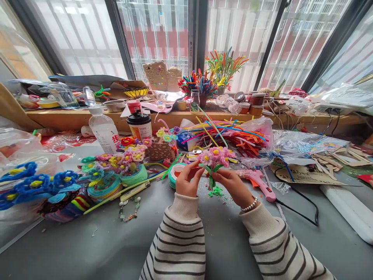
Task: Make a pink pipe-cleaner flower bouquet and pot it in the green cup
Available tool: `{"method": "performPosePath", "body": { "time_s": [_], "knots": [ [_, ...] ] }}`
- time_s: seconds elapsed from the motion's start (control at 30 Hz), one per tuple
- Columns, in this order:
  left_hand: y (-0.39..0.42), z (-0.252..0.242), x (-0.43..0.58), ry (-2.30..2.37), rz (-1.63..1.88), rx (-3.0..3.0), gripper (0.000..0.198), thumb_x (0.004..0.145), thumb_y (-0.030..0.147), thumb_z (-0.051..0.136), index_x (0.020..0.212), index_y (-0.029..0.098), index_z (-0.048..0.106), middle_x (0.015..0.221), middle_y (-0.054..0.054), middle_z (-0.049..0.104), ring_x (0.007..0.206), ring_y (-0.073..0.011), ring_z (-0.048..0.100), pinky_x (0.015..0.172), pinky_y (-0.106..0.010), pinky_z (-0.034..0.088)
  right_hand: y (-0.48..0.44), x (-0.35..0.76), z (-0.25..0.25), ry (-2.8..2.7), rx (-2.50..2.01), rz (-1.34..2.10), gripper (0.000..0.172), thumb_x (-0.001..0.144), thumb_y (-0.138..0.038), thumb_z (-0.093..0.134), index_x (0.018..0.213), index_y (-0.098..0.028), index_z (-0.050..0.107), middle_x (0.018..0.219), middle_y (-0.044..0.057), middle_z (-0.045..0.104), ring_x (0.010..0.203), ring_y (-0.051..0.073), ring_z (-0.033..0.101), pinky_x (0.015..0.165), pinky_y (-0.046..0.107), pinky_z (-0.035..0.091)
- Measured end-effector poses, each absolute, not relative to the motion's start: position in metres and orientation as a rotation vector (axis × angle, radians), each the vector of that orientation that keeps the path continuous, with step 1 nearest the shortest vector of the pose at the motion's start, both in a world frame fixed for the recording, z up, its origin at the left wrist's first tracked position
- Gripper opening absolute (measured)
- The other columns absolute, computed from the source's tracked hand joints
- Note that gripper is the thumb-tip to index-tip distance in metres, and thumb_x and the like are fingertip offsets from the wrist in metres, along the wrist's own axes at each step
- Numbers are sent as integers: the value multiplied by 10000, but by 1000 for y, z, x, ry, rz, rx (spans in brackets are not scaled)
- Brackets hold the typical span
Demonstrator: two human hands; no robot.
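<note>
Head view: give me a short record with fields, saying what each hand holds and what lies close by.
left hand: pinches the pipe-cleaner bouquet just under its pink flowers
right hand: grips the bouquet's green stem; pearl bracelet on the wrist
below the hands: green scraps on the grey table
to the left: green tape roll
to the right: pink glue gun, corded

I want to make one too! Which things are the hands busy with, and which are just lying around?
In hand: bunch of pink fuzzy pipe-cleaner flowers with green stems, pinched by left hand and right hand; green fluff snippets beneath.
Lying about: pink plastic glue gun; clear plastic water bottle; black-lidded paper cup; blue pipe-cleaner flowers.
</note>
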State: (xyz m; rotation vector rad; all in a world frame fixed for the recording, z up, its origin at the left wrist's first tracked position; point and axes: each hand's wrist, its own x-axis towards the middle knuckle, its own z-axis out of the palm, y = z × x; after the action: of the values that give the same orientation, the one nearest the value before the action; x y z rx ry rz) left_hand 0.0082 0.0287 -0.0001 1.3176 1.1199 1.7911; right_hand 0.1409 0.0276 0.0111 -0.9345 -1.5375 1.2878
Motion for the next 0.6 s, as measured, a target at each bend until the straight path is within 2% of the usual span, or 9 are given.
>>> {"method": "performPosePath", "body": {
  "time_s": [0.17, 0.33, 0.47, 0.6],
  "knots": [
    [26, 1, 8, 1188, 1859, 1288, 158, 585, 249, 635, 698, 151, 583, 632, -4, 615, 579, -125, 585, 582, -238, 486, 27, 138, 10, -1576, -958, 1291, 273, 724, -378, 497, 794, -148, 626, 692, 4, 571, 698, 143, 499, 695, 276, 371],
    [22, 1, 10, 1486, 2000, 1670, 74, 642, 244, 595, 670, 177, 582, 658, -8, 616, 565, -121, 572, 591, -241, 461, 29, 132, 5, -1533, -1019, 1242, 264, 709, -382, 508, 659, -141, 601, 589, -17, 506, 617, 123, 463, 609, 244, 363],
    [23, -1, 10, 1582, 2058, 1711, 86, 651, 248, 591, 676, 167, 579, 661, -20, 617, 575, -127, 571, 605, -248, 459, 30, 124, 1, -1482, -1035, 1203, 285, 694, -400, 515, 648, -133, 604, 579, -13, 502, 582, 116, 441, 569, 236, 353],
    [28, -6, 9, 1385, 1958, 1423, 181, 618, 281, 612, 737, 157, 556, 674, -29, 609, 584, -135, 588, 589, -256, 483, 29, 122, 2, -1432, -1006, 1242, 286, 706, -396, 509, 709, -133, 620, 618, -5, 527, 588, 115, 440, 580, 240, 353]
  ]
}}
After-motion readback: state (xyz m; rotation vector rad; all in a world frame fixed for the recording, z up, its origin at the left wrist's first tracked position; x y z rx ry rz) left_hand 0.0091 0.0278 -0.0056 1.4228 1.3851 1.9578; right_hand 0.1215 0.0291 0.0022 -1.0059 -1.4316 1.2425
